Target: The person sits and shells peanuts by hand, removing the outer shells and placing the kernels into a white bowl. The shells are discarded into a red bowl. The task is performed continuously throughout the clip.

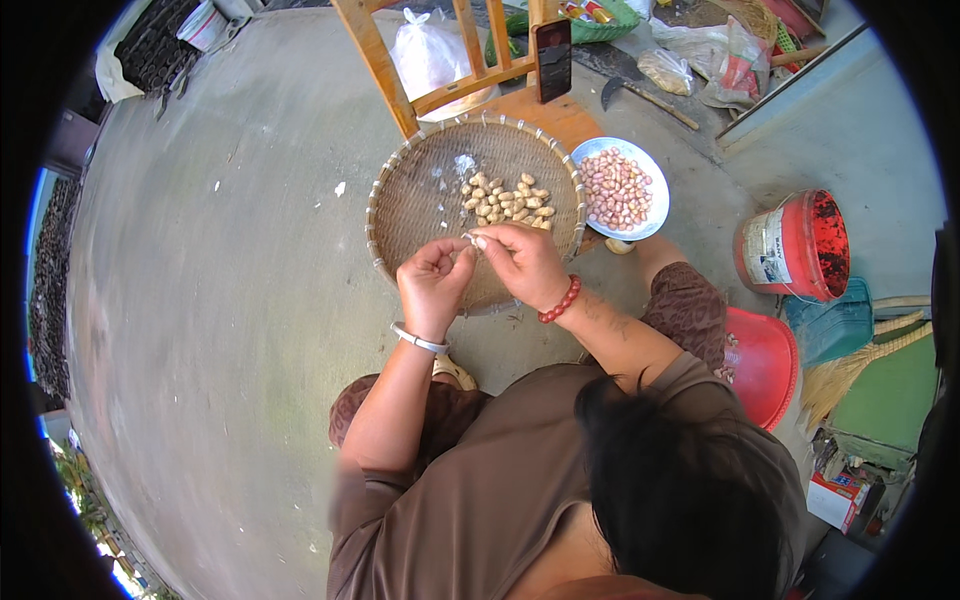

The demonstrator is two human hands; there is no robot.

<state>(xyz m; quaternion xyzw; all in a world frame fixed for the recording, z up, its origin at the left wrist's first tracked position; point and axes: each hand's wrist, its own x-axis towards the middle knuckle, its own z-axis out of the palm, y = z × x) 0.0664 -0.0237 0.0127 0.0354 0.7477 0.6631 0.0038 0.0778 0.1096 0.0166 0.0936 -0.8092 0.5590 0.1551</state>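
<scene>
My left hand point(436, 279) and my right hand point(523, 259) meet over the near part of a round woven bamboo tray point(420, 217). Their fingertips pinch a small pale item, perhaps a peanut or a bit of shell; the fingers partly hide it. Unshelled peanuts point(506, 201) lie in a group in the tray, just beyond my right hand. Small white scraps point(464, 163) lie farther back in it. Right of the tray, a white bowl point(660, 196) holds many pink shelled peanuts point(616, 187).
The tray rests against a wooden chair point(589, 120), where a phone point(553, 61) stands upright. A sickle point(645, 99) lies on the floor behind. To the right are a red bucket point(765, 244), a red plastic basin point(769, 367), a teal dustpan point(832, 319) and a straw broom point(832, 382).
</scene>
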